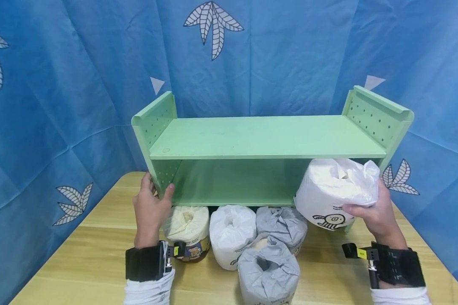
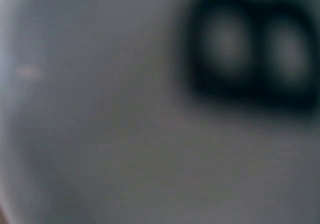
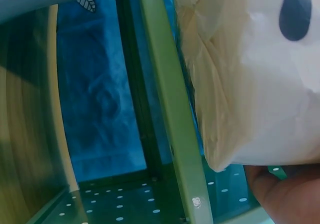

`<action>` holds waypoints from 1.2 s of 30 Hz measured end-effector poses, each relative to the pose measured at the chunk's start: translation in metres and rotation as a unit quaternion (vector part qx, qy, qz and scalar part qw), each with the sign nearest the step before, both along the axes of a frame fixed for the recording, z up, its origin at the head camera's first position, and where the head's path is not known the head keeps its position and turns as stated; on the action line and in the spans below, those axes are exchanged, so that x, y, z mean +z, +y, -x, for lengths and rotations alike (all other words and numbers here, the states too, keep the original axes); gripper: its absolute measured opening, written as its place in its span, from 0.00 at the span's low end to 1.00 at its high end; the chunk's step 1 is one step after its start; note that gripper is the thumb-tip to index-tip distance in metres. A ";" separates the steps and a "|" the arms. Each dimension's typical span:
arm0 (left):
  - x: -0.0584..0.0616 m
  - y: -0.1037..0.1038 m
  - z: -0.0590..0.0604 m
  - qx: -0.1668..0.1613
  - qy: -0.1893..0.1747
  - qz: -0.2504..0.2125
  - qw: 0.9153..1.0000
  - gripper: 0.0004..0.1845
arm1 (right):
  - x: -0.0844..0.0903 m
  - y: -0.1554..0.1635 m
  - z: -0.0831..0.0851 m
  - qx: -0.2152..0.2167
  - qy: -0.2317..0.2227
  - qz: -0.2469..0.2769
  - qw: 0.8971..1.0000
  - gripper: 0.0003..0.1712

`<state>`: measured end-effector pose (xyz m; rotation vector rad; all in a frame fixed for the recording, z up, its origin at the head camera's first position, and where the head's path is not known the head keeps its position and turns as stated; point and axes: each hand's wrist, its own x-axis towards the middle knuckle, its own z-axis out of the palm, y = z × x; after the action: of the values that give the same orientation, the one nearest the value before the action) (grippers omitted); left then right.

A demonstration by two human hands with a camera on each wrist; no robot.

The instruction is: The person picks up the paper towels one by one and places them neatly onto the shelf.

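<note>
A white paper-wrapped toilet roll (image 1: pixel 332 190) with a printed cartoon is held by my right hand (image 1: pixel 381 216), thumb on its near face. It is tilted at the right end of the lower opening of a green shelf (image 1: pixel 267 135). In the right wrist view, the wrapped roll (image 3: pixel 270 94) is beside a green shelf bar (image 3: pixel 172 104), with part of my hand (image 3: pixel 292 194) below. My left hand (image 1: pixel 150 212) grips the shelf's left side panel, thumb inside and fingers outside. The left wrist view shows only a blurred grey surface with dark marks.
Below the shelf's front stand a cream roll (image 1: pixel 188 226), a white roll (image 1: pixel 233 237) and a grey roll (image 1: pixel 284 224). Another grey roll (image 1: pixel 269 271) stands nearer me. All are on the wooden table (image 1: pixel 87 254). A blue curtain (image 1: pixel 80 84) hangs behind.
</note>
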<state>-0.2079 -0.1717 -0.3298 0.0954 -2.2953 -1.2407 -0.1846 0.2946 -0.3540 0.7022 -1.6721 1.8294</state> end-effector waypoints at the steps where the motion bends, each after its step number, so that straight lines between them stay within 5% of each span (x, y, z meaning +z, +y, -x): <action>1: 0.000 0.000 0.000 0.001 0.001 0.001 1.000 0.34 | 0.000 0.000 0.000 0.000 -0.001 0.001 1.000 0.48; 36: -0.002 0.000 -0.001 -0.004 -0.010 -0.006 1.000 0.33 | 0.007 -0.021 0.026 -0.006 -0.034 -0.005 0.999 0.42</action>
<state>-0.2070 -0.1716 -0.3319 0.1037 -2.3081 -1.2632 -0.2109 0.2736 -0.3469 0.6389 -1.7270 1.8561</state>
